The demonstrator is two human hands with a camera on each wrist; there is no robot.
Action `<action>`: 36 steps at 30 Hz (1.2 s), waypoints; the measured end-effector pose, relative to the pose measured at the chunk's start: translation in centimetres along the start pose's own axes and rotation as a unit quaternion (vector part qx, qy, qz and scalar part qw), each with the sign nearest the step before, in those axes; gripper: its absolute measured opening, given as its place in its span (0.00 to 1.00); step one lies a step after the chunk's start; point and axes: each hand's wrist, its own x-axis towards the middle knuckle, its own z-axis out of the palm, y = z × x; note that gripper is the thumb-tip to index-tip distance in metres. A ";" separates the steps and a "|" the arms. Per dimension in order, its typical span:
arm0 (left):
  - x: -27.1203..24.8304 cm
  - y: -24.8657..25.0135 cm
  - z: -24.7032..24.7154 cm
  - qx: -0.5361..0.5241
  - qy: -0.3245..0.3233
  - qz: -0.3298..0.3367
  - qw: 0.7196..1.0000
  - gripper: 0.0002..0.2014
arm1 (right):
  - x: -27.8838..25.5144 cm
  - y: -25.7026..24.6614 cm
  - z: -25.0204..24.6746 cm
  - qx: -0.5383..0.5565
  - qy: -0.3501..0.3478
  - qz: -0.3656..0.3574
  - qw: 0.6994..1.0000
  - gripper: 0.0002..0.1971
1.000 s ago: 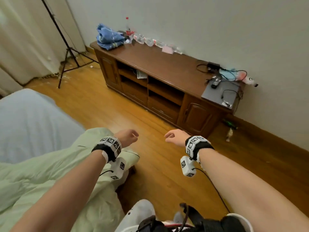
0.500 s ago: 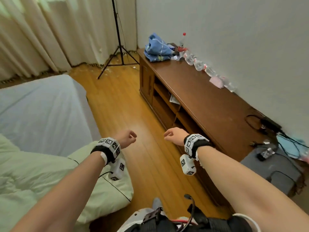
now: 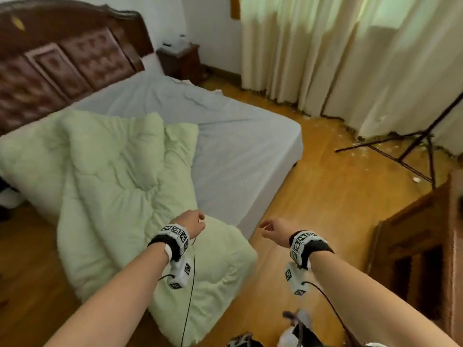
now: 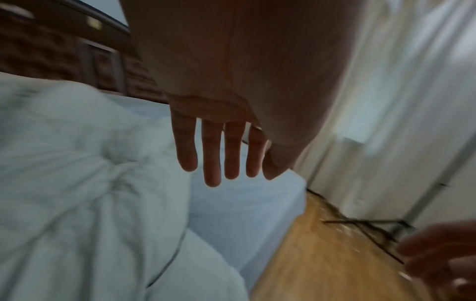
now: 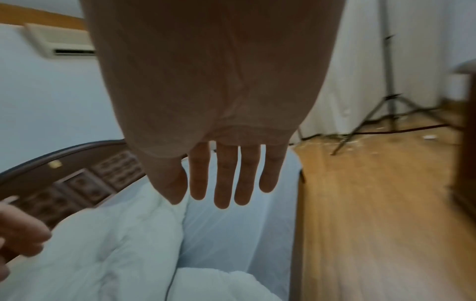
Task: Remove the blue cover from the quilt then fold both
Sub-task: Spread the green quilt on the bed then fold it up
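Both hands hang empty with relaxed fingers. Under and ahead of the left hand (image 3: 191, 222) lies the pale green quilt (image 3: 117, 176), its long axis running away toward the headboard (image 3: 62, 61); the right hand (image 3: 274, 231) hovers beside it, over the floor (image 3: 325, 201).

A pale green quilt (image 3: 120, 176) is seen on a light blue-grey sheet (image 3: 240, 146). The headboard (image 3: 62, 58) is dark brown with tufted reddish panels. The floor (image 3: 338, 196) is honey-coloured, the curtains (image 3: 338, 51) cream, the tripod (image 3: 416, 149) black.
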 end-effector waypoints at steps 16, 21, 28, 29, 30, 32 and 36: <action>-4.0 -3.1 7.3 -0.249 0.068 -0.442 0.859 0.36 | 17.5 -12.8 -1.5 -0.188 -0.240 -0.186 0.934 0.16; 2.2 -4.4 10.6 -0.272 0.080 -0.461 0.841 0.39 | 23.0 -14.2 0.6 -0.180 -0.274 -0.129 0.936 0.20; 11.4 -8.7 17.2 -0.283 0.068 -0.490 0.822 0.52 | 32.9 -14.7 9.1 -0.087 -0.306 0.026 0.948 0.27; 12.6 -9.3 18.6 -0.293 0.054 -0.491 0.819 0.55 | 34.3 -14.7 10.8 -0.078 -0.301 0.046 0.949 0.29; 13.8 -9.9 19.9 -0.304 0.044 -0.487 0.818 0.57 | 36.0 -14.5 12.6 -0.061 -0.296 0.064 0.951 0.33; 16.3 -10.8 22.6 -0.317 0.043 -0.481 0.816 0.59 | 39.1 -14.0 16.3 -0.020 -0.286 0.080 0.955 0.39; 20.0 -11.4 25.2 -0.287 0.069 -0.522 0.800 0.54 | 43.6 -13.9 20.8 0.048 -0.244 0.048 0.967 0.48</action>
